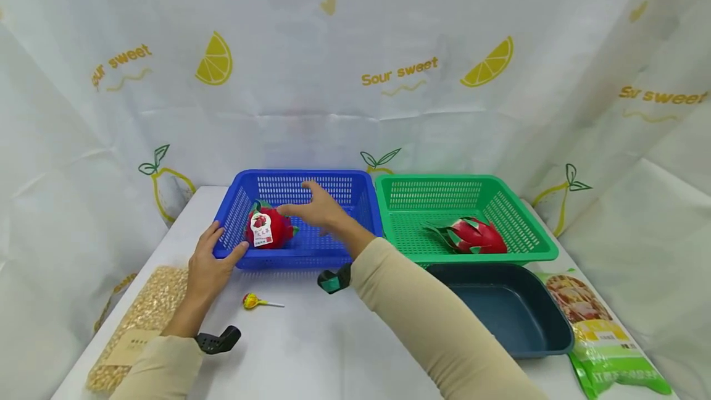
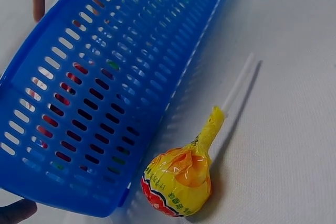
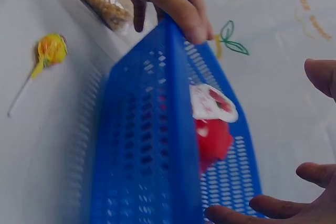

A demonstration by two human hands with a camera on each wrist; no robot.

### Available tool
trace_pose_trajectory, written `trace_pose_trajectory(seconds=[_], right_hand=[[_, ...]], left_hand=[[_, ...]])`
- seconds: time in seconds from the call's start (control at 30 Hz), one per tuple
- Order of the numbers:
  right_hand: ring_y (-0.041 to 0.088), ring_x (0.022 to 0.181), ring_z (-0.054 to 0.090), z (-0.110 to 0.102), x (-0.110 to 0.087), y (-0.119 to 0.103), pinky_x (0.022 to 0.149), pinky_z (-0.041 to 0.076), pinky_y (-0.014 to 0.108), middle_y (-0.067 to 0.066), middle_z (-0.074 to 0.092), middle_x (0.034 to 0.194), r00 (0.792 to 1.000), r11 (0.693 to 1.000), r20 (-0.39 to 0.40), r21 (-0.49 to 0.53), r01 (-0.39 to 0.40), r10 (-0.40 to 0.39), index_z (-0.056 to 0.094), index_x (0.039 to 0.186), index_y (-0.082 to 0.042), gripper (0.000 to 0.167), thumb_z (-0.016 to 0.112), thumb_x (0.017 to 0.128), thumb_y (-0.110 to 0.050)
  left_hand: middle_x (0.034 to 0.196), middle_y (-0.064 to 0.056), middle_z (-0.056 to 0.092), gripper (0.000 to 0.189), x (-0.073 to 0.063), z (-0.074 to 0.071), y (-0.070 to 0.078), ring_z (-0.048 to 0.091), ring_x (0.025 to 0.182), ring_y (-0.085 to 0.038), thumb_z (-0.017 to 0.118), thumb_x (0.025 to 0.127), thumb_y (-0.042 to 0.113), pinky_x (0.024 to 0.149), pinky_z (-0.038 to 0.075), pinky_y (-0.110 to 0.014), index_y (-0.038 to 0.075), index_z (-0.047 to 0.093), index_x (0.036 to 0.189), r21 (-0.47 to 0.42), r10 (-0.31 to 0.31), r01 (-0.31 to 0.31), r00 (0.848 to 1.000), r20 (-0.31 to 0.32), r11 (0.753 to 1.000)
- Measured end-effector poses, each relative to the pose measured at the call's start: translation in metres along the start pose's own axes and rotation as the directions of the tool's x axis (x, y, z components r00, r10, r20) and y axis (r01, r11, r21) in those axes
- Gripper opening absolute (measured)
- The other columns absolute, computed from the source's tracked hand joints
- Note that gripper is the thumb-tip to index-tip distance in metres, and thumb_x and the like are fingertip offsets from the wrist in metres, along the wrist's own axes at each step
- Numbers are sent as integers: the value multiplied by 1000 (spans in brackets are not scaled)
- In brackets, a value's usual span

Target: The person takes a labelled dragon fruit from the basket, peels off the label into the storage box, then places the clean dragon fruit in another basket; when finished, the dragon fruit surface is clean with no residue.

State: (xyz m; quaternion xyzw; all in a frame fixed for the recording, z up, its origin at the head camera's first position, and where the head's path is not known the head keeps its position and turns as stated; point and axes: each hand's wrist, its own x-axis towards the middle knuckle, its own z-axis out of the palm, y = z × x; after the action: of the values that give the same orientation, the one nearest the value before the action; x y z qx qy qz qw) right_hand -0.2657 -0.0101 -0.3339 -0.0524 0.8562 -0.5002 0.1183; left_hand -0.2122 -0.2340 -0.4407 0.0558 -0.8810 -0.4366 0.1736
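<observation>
A red dragon fruit (image 1: 272, 228) with a white label and green tips lies at the left end of the blue basket (image 1: 322, 258). My left hand (image 1: 208, 267) holds that basket's front left corner, with the thumb at the rim and the fingers along the outside. Over the inside of the basket, my right hand (image 1: 319, 207) has its fingers spread, with one fingertip close to the fruit's upper right side. In the right wrist view, a gap shows between the right hand (image 3: 310, 203) and the red fruit (image 3: 212, 142). A yellow-wrapped lollipop (image 2: 181, 179) lies in front of the basket.
To the right stands a green basket (image 1: 400, 227) holding another dragon fruit (image 1: 478, 236). A dark blue tub (image 1: 500, 307) sits in front of it, beside a green food packet (image 1: 600, 332). A bag of kernels (image 1: 150, 313) lies at the left, under the left forearm.
</observation>
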Motion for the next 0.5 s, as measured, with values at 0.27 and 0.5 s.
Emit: trace_pose_trajectory(seconds=[0.27, 0.5], right_hand=[[34, 124, 46, 66, 29, 4, 93, 44, 56, 11, 47, 139, 983, 986, -77, 48, -161, 164, 35, 149, -21, 89, 80, 75, -43], [35, 126, 42, 82, 40, 6, 99, 39, 55, 16, 44, 137, 971, 973, -82, -38, -229, 226, 23, 152, -19, 101, 81, 73, -44]], left_hand=[[157, -14, 22, 79, -1, -3, -1, 19, 141, -38, 67, 91, 40, 107, 23, -57, -8, 34, 145, 12, -9, 9, 1000, 7, 1000], [156, -13, 23, 78, 1, 1, -2, 20, 141, -38, 67, 90, 41, 106, 24, -57, -6, 36, 145, 17, 3, -4, 1000, 8, 1000]])
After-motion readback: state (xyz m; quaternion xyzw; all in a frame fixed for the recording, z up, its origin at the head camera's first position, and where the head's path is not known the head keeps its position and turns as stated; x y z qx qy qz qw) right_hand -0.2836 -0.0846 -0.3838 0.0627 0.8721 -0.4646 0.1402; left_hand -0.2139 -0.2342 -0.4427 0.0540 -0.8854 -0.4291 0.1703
